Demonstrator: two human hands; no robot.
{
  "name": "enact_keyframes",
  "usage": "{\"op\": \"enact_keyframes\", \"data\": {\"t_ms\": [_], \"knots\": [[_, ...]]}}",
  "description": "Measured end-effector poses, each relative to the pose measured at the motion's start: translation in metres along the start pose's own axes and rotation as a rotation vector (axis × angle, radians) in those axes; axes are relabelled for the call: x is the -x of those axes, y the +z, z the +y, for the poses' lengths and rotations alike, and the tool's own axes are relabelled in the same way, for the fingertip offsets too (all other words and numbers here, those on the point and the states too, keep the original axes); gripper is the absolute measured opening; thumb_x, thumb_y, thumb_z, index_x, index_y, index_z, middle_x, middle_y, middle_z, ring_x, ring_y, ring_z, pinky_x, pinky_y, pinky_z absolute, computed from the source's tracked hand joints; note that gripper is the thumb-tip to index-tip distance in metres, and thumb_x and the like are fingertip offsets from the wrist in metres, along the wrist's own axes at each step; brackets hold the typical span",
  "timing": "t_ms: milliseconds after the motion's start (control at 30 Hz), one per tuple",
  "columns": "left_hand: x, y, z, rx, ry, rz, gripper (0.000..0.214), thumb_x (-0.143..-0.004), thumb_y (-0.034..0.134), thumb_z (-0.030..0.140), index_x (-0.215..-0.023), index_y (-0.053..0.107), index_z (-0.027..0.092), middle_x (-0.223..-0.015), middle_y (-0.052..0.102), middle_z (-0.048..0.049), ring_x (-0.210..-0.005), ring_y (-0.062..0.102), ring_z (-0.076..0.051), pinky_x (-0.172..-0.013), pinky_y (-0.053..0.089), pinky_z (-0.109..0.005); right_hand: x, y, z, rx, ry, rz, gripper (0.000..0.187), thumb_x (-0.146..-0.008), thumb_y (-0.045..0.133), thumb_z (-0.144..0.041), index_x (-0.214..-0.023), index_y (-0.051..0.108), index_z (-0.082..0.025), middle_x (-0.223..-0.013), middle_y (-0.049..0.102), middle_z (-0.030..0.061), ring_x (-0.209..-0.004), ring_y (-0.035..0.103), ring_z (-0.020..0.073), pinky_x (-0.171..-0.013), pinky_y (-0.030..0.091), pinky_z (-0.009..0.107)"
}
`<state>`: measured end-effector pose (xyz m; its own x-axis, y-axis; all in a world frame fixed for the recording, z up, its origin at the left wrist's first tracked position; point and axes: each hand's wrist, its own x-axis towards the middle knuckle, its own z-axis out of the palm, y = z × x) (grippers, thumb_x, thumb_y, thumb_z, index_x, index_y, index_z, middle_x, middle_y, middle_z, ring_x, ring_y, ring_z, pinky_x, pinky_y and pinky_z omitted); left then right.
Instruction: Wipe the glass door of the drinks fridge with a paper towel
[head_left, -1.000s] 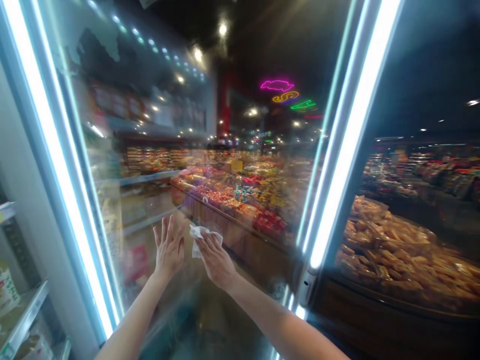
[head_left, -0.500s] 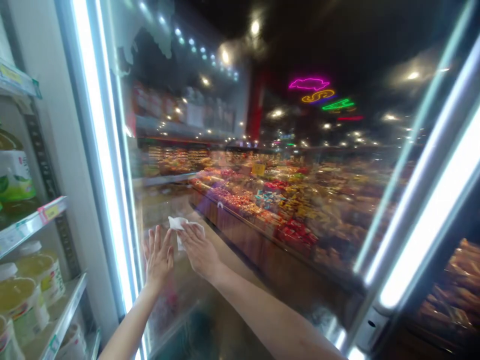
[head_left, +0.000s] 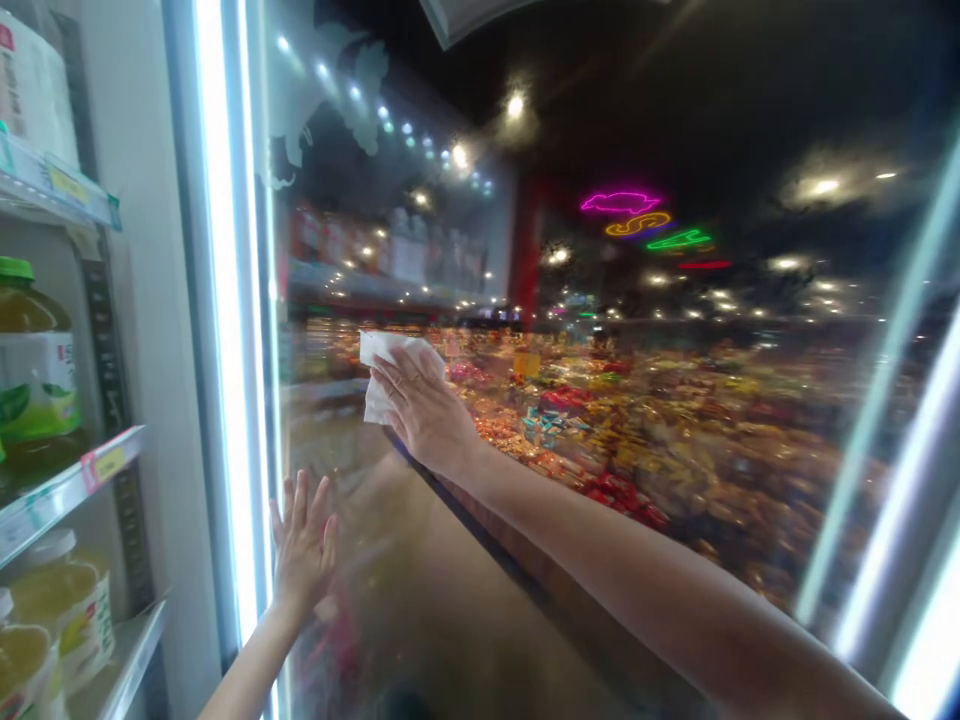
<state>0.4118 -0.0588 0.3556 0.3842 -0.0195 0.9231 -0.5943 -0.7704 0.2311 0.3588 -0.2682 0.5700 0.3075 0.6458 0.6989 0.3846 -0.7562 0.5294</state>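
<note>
A white tissue lies against the glass door, with my right hand pressing it flat under outstretched fingers. Part of the tissue sticks out to the left of and below the fingertips. Lower down on the same glass, near its left lit edge, my left hand rests with fingers spread and nothing in it. The two hands are apart, the right one higher.
A bright light strip runs along the left door edge. Shelves at the left hold a green-capped bottle and yellow-filled tubs. Through or reflected in the glass show heaped colourful packages and neon shapes.
My right hand has moved up along the glass with the tissue, away from my left hand. The left hand stays low on the glass. The view has shifted somewhat.
</note>
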Motion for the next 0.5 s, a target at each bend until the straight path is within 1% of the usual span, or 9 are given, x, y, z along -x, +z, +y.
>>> {"op": "enact_keyframes", "data": {"t_ms": [67,133,200,267,333,400,467,500], "knots": [[-0.006,0.004,0.005,0.011,0.01,0.022,0.071,-0.099,0.045,0.025,-0.162,0.014,0.039,-0.173,0.01,-0.0036,-0.16,0.003,-0.03,-0.128,0.005,-0.065,0.009,-0.01,0.002,0.046,-0.002,-0.02,0.068,-0.099,0.054,-0.025,-0.159,0.028,-0.01,-0.17,0.024,0.0075,-0.16,-0.003,0.0285,-0.132,0.004,0.059],[-0.012,0.009,0.014,0.025,0.023,0.035,0.071,-0.099,0.044,0.024,-0.162,0.014,0.039,-0.173,0.007,-0.0027,-0.16,0.002,-0.03,-0.129,0.004,-0.064,0.034,-0.01,-0.007,0.073,-0.08,-0.096,0.069,-0.097,0.059,-0.03,-0.158,0.033,-0.013,-0.17,0.026,0.004,-0.16,-0.004,0.0276,-0.133,0.005,0.055],[-0.02,0.012,0.028,0.036,0.044,0.04,0.072,-0.099,0.044,0.024,-0.162,0.014,0.04,-0.173,0.006,-0.0011,-0.16,0.001,-0.03,-0.129,0.003,-0.064,0.059,-0.01,-0.013,0.081,-0.171,-0.183,0.067,-0.097,0.06,-0.034,-0.157,0.036,-0.016,-0.169,0.028,0.0004,-0.16,-0.002,0.0248,-0.134,0.008,0.049],[-0.03,0.012,0.045,0.035,0.084,0.046,0.073,-0.098,0.045,0.024,-0.161,0.013,0.042,-0.173,0.005,0.0008,-0.16,0.001,-0.031,-0.13,0.002,-0.064,0.069,-0.019,-0.007,0.082,-0.191,-0.22,0.066,-0.098,0.057,-0.035,-0.158,0.035,-0.019,-0.169,0.026,-0.0021,-0.16,0.001,0.0222,-0.135,0.008,0.046],[-0.041,0.01,0.065,0.021,0.144,0.052,0.075,-0.098,0.047,0.023,-0.161,0.012,0.044,-0.173,0.004,0.0022,-0.16,0.0,-0.032,-0.129,0.001,-0.065,0.065,-0.037,0.009,0.077,-0.131,-0.182,0.067,-0.1,0.054,-0.032,-0.161,0.028,-0.019,-0.17,0.024,-0.0004,-0.16,0.003,0.0228,-0.134,0.007,0.049],[-0.051,0.007,0.086,0.008,0.194,0.055,0.078,-0.097,0.049,0.023,-0.161,0.011,0.045,-0.173,0.001,0.0029,-0.16,-0.001,-0.033,-0.128,0.001,-0.067,0.058,-0.056,0.025,0.061,-0.052,-0.111,0.072,-0.1,0.052,-0.029,-0.163,0.02,-0.018,-0.17,0.024,0.0028,-0.16,0.006,0.0256,-0.133,0.007,0.054],[-0.058,0.006,0.104,0.012,0.217,0.055,0.079,-0.097,0.051,0.022,-0.161,0.01,0.045,-0.173,0.0,0.003,-0.159,-0.003,-0.034,-0.127,0.0,-0.069,0.062,-0.065,0.032,0.032,-0.012,-0.068,0.075,-0.1,0.05,-0.026,-0.164,0.011,-0.018,-0.17,0.026,0.0036,-0.16,0.009,0.0265,-0.133,0.009,0.056],[-0.06,0.006,0.112,0.02,0.222,0.059,0.079,-0.097,0.051,0.022,-0.161,0.01,0.044,-0.173,-0.001,0.0031,-0.159,-0.003,-0.034,-0.127,0.0,-0.069,0.07,-0.067,0.032,0.014,-0.015,-0.073,0.077,-0.1,0.048,-0.024,-0.165,0.007,-0.019,-0.17,0.027,0.0025,-0.16,0.01,0.0256,-0.133,0.011,0.055]]}}
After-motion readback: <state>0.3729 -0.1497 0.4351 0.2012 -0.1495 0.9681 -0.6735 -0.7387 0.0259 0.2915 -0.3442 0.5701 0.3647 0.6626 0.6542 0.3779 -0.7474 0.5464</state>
